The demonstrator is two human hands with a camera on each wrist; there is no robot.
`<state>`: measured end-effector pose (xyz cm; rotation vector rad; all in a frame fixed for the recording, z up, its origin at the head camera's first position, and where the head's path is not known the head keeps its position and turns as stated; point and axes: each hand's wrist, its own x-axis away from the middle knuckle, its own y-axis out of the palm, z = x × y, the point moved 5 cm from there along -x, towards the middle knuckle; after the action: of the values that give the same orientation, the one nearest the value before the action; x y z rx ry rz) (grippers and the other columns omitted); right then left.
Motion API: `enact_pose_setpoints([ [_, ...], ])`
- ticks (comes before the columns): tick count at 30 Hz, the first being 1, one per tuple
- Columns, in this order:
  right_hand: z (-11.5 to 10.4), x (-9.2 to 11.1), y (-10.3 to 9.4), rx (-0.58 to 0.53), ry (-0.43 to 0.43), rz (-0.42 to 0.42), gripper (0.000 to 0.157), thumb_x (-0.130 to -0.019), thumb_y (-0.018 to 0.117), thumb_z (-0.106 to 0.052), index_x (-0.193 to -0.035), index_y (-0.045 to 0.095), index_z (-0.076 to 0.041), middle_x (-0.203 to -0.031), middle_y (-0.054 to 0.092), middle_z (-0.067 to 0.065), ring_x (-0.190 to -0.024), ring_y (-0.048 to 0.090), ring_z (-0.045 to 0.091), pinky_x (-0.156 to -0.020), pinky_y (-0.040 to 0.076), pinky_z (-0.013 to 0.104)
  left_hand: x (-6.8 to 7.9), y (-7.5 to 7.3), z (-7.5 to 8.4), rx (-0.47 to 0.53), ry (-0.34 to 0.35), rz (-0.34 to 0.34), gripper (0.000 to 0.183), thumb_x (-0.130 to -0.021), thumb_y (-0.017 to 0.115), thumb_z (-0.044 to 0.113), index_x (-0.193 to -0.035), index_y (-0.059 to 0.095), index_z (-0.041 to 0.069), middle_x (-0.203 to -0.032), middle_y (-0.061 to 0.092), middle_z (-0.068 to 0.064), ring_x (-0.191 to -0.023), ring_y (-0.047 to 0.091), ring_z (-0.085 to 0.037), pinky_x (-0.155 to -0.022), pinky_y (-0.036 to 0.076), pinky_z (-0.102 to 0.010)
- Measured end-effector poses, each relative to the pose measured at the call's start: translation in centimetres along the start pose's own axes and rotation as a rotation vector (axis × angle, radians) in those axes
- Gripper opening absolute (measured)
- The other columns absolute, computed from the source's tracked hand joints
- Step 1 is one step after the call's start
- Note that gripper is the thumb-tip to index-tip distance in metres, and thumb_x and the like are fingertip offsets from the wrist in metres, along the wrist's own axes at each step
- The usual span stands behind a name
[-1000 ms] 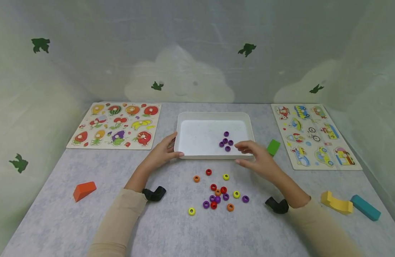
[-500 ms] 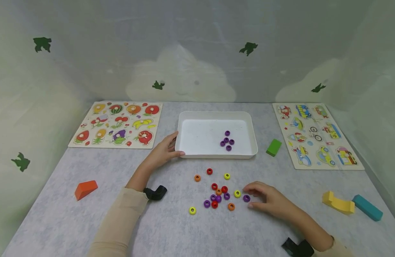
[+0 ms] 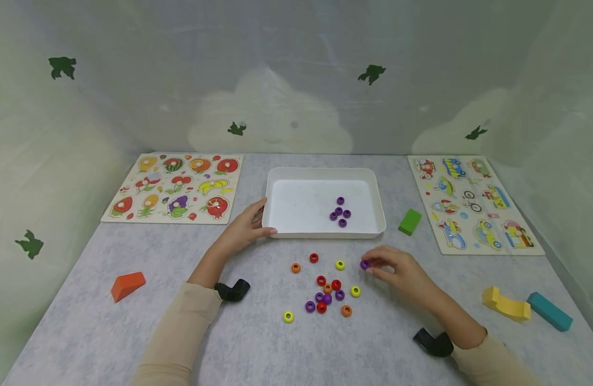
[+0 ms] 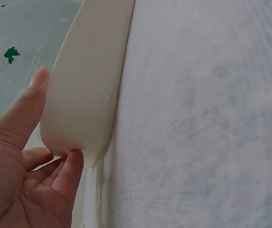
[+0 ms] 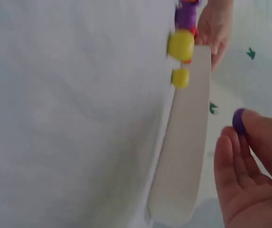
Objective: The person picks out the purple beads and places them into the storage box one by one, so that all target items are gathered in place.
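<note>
Left hand (image 3: 243, 229) sits mid-frame with thumb and fingers clasping the white tray's (image 3: 272, 185) near-left corner, so it's steadied. Just right of centre, the right hand (image 3: 398, 271) pinches a purple bead (image 3: 364, 264) in its fingertips, off the table. I'd keep that pinch firm, clear the rim, and let go low beside the purple beads (image 3: 340, 211) in there. Grey felt-like tabletop (image 3: 84, 332), pale walls with green bird stickers (image 3: 61, 67).

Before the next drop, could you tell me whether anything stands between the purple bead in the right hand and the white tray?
Nothing visible does: the purple bead is held above bare table, and the white tray is open-topped.
</note>
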<state>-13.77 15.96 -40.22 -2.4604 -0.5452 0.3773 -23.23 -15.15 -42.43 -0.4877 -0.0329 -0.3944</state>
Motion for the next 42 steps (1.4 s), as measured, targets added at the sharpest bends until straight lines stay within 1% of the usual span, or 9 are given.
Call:
enact_pose_setpoints([
  [3, 0.0, -2.3, -1.2, -0.012, -0.048, 0.094, 0.023, -0.077, 0.058, -0.017, -0.098, 0.058, -0.008, -0.092, 0.055, -0.005, -0.082, 0.052, 0.009, -0.071, 0.046, 0.022, 0.2, -0.1, 0.5, 0.02, 0.001, -0.009, 0.09, -0.065, 0.068, 0.032, -0.133, 0.012, 0.016, -0.136, 0.011, -0.002, -0.118, 0.025, -0.016, -0.089, 0.033, -0.029],
  [9, 1.4, -7.6, -2.2, -0.02, -0.014, 0.171, 0.026, -0.078, 0.056, -0.018, -0.101, 0.057, -0.006, -0.096, 0.055, 0.0, -0.085, 0.052, 0.012, -0.071, 0.045, 0.022, 1.0, 0.0, 2.2, 0.042, 0.002, -0.011, 0.086, -0.069, 0.066, 0.021, -0.133, 0.011, 0.008, -0.136, 0.01, -0.007, -0.119, 0.023, -0.021, -0.091, 0.031, -0.032],
  [14, 3.2, -10.6, -1.9, 0.013, 0.078, 0.128, 0.023, -0.078, 0.057, -0.012, -0.1, 0.058, -0.007, -0.097, 0.055, 0.003, -0.086, 0.052, 0.015, -0.074, 0.044, 0.027, 0.7, 0.0, 1.6, 0.043, 0.0, -0.013, 0.088, -0.067, 0.067, 0.025, -0.133, 0.012, 0.01, -0.136, 0.011, -0.006, -0.119, 0.023, -0.02, -0.091, 0.031, -0.031],
  [19, 4.2, -12.1, -0.9, 0.081, 0.189, 0.04, 0.021, -0.077, 0.058, -0.01, -0.098, 0.06, -0.011, -0.098, 0.056, 0.004, -0.085, 0.051, 0.017, -0.075, 0.042, 0.031, 0.0, 0.0, 0.0, 0.011, 0.004, -0.012, 0.092, -0.063, 0.067, 0.037, -0.134, 0.011, 0.017, -0.136, 0.012, -0.001, -0.119, 0.024, -0.015, -0.09, 0.032, -0.028],
  [25, 4.8, -12.7, 0.0, 0.144, 0.258, -0.033, 0.017, -0.077, 0.058, -0.012, -0.093, 0.06, -0.012, -0.091, 0.057, 0.003, -0.085, 0.051, 0.017, -0.076, 0.042, 0.032, -0.1, 0.1, -0.3, 0.007, 0.002, -0.005, 0.092, -0.063, 0.067, 0.039, -0.133, 0.011, 0.019, -0.136, 0.012, 0.001, -0.118, 0.025, -0.014, -0.089, 0.033, -0.027],
  [30, 4.8, -12.8, 0.1, 0.154, 0.273, -0.041, 0.02, -0.077, 0.058, -0.014, -0.097, 0.057, -0.013, -0.093, 0.055, 0.001, -0.087, 0.049, 0.017, -0.077, 0.041, 0.032, 0.4, -0.1, 0.7, 0.021, -0.02, -0.006, 0.09, -0.065, 0.067, 0.033, -0.133, 0.012, 0.016, -0.136, 0.012, -0.002, -0.119, 0.024, -0.017, -0.09, 0.032, -0.029],
  [33, 4.0, -12.4, -0.2, 0.133, 0.22, -0.023, 0.026, -0.078, 0.058, -0.016, -0.103, 0.053, -0.012, -0.1, 0.053, 0.002, -0.091, 0.048, 0.018, -0.079, 0.04, 0.032, 0.9, 0.0, 1.8, 0.04, -0.014, -0.009, 0.086, -0.068, 0.066, 0.025, -0.133, 0.012, 0.011, -0.136, 0.011, -0.006, -0.119, 0.023, -0.022, -0.091, 0.031, -0.032],
  [36, 2.3, -11.5, -0.6, 0.098, 0.115, 0.012, 0.032, -0.077, 0.059, -0.017, -0.107, 0.051, -0.009, -0.105, 0.051, 0.005, -0.092, 0.047, 0.019, -0.08, 0.04, 0.033, 1.3, 0.0, 2.6, 0.04, 0.0, -0.01, 0.083, -0.07, 0.065, 0.02, -0.133, 0.012, 0.007, -0.136, 0.011, -0.009, -0.119, 0.022, -0.024, -0.091, 0.03, -0.034],
  [42, -1.6, -7.7, -0.5, 0.02, -0.082, 0.009, 0.04, -0.073, 0.062, -0.022, -0.108, 0.05, -0.006, -0.102, 0.052, 0.006, -0.091, 0.049, 0.019, -0.079, 0.041, 0.034, 0.8, 0.0, 2.1, 0.024, 0.013, -0.01, 0.086, -0.069, 0.066, 0.024, -0.133, 0.011, 0.008, -0.136, 0.011, -0.008, -0.12, 0.021, -0.022, -0.091, 0.03, -0.033],
])
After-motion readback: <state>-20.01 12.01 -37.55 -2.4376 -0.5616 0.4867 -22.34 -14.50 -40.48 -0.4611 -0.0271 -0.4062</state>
